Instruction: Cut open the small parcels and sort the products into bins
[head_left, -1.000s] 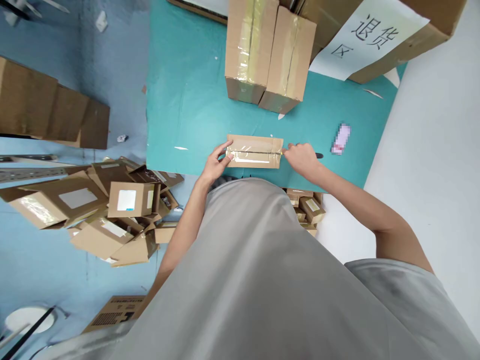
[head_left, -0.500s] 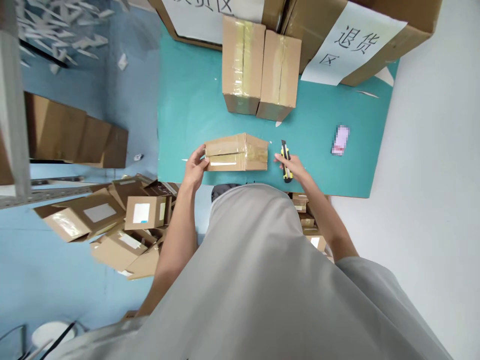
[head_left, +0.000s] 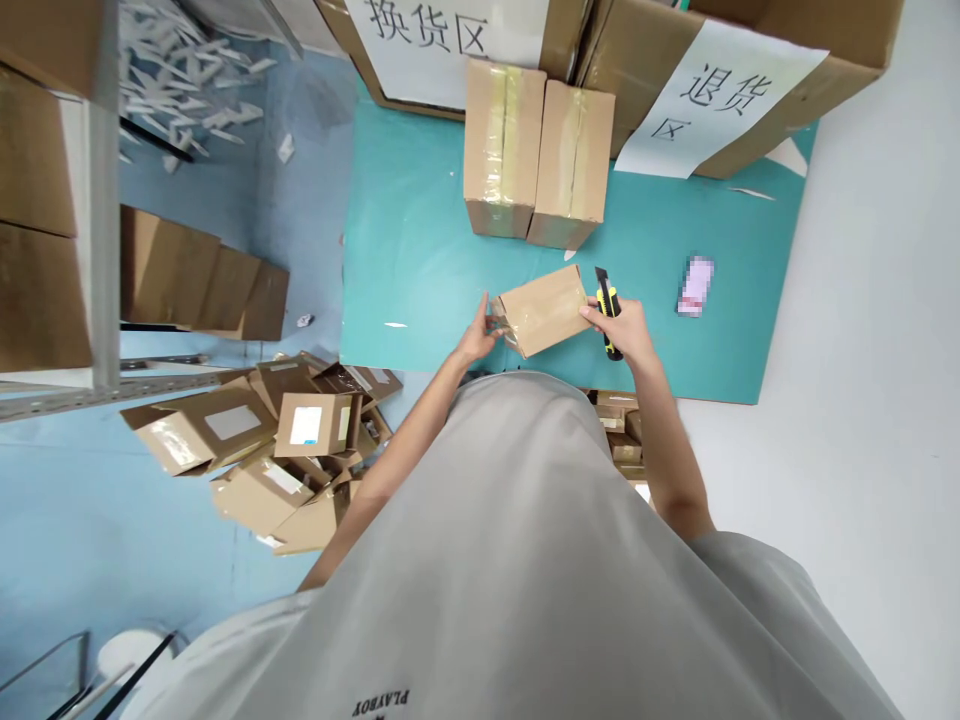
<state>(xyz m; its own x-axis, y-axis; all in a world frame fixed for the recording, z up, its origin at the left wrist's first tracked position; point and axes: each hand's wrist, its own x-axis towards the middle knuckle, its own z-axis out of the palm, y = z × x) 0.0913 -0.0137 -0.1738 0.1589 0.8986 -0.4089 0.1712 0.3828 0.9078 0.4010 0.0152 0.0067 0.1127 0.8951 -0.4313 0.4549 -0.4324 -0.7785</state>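
A small brown cardboard box (head_left: 546,310) is held at a slant over the near part of the green tabletop, its plain side up. At its left end, where clear tape shows, the fingers of my left hand (head_left: 478,335) are on the box; part of their hold is hidden by the tape and the end. My right hand (head_left: 626,328) is closed round a yellow and black utility knife (head_left: 608,312), its dark tip pointing away from me. The thumb and finger of that hand also touch the box's right edge.
Two taped boxes (head_left: 502,150) stand side by side beyond my hands, before large cartons (head_left: 660,60) with paper signs. A blurred pinkish object (head_left: 696,286) lies on the green tabletop (head_left: 405,230) at right. Opened boxes (head_left: 247,490) are heaped on the floor at left.
The small box has been turned over, from its taped seam to a plain side, and shifted right. My right hand with the utility knife has come to touch it. The view has shifted slightly.
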